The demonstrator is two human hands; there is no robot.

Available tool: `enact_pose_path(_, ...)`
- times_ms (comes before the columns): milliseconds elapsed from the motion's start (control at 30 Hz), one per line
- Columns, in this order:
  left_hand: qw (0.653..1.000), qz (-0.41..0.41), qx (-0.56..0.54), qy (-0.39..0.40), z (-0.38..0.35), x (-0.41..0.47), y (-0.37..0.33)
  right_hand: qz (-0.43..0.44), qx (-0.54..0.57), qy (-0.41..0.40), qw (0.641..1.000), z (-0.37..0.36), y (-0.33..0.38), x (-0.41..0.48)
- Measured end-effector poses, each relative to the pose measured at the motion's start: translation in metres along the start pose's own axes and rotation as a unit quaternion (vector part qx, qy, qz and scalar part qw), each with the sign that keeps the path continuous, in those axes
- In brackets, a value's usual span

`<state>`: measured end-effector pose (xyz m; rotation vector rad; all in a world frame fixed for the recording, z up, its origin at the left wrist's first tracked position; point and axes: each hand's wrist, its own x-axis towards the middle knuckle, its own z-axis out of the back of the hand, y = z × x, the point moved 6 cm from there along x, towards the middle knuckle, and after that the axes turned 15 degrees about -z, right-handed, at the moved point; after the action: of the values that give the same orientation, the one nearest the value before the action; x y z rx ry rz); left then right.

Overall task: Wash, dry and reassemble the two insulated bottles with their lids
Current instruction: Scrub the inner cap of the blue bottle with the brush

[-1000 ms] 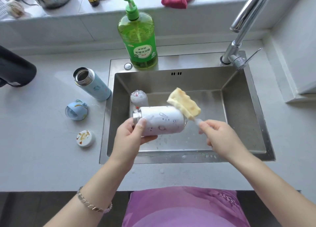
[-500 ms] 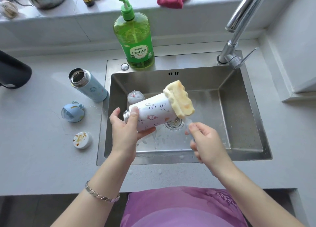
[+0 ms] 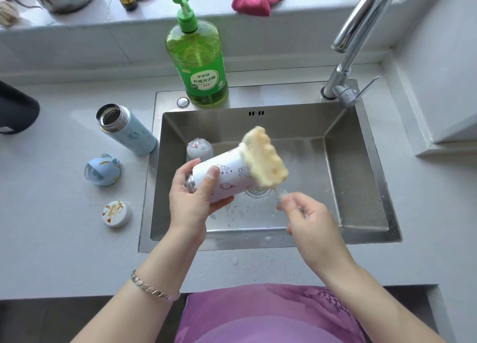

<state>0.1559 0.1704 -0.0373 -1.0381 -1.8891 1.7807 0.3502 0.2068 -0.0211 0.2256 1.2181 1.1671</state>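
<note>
White bottle [image 3: 229, 174], blue bottle [image 3: 131, 136], three lids [image 3: 102, 171], one sponge brush [image 3: 265, 159].

White bottle [image 3: 227, 177], small printed drawings, uncapped: you hold it in your left hand [image 3: 191, 200] above the sink [image 3: 361, 177], tilted, steel mouth near-left, base raised far-right. Blue bottle [image 3: 129, 129], uncapped: stands on the counter [image 3: 51, 239] just left of the sink. Blue domed lid [image 3: 102, 171] and white round lid [image 3: 116, 213], gold print: on the counter nearer than it, apart. Whitish domed lid [image 3: 198, 149]: sink floor, far-left corner.
</note>
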Motion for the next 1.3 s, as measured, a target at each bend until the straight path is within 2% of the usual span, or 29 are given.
enact_pose_path(100, 1.000, 0.017, -0.013, -0.001, -0.005, -0.001, 0.005, 0.020, -0.004, 0.015, 1.000, -0.008, 0.004, -0.007)
enact_pose_path(233, 0.994, 0.075, -0.057, -0.048, -0.005, 0.001, 0.013, -0.022, 0.063, -0.013, 0.998, 0.005, 0.002, 0.012)
enact_pose_path(333, 0.991, 0.098, -0.075, -0.047, -0.004, 0.002, 0.017, -0.029, 0.026, -0.014, 0.999, 0.005, -0.004, 0.015)
enact_pose_path(433, 0.992, 0.097, -0.062, -0.042, -0.001, 0.001, 0.016, -0.017, -0.001, -0.015, 1.000, 0.001, -0.005, 0.011)
enact_pose_path(600, 0.997, 0.066, -0.029, -0.017, 0.000, 0.002, 0.009, -0.024, 0.017, -0.012, 1.000, 0.004, -0.003, 0.018)
enact_pose_path(667, 0.997, 0.068, -0.027, -0.019, -0.001, 0.001, 0.008, 0.000, 0.007, -0.009, 1.000, 0.003, 0.001, 0.015)
enact_pose_path(800, 0.996, 0.085, -0.025, -0.016, -0.001, -0.005, 0.010, -0.017, -0.004, -0.016, 1.000, 0.005, -0.006, 0.022)
enact_pose_path(900, 0.995, 0.091, -0.024, -0.024, 0.000, -0.005, 0.010, 0.007, -0.013, -0.015, 1.000, 0.005, -0.004, 0.018)
enact_pose_path(1200, 0.996, 0.083, -0.018, -0.032, -0.007, -0.005, 0.000, 0.012, 0.035, -0.006, 0.999, 0.003, -0.001, 0.011)
enact_pose_path(1300, 0.999, 0.043, -0.015, 0.011, -0.018, -0.010, -0.012, -0.015, 0.024, -0.007, 1.000, 0.008, -0.006, 0.019)
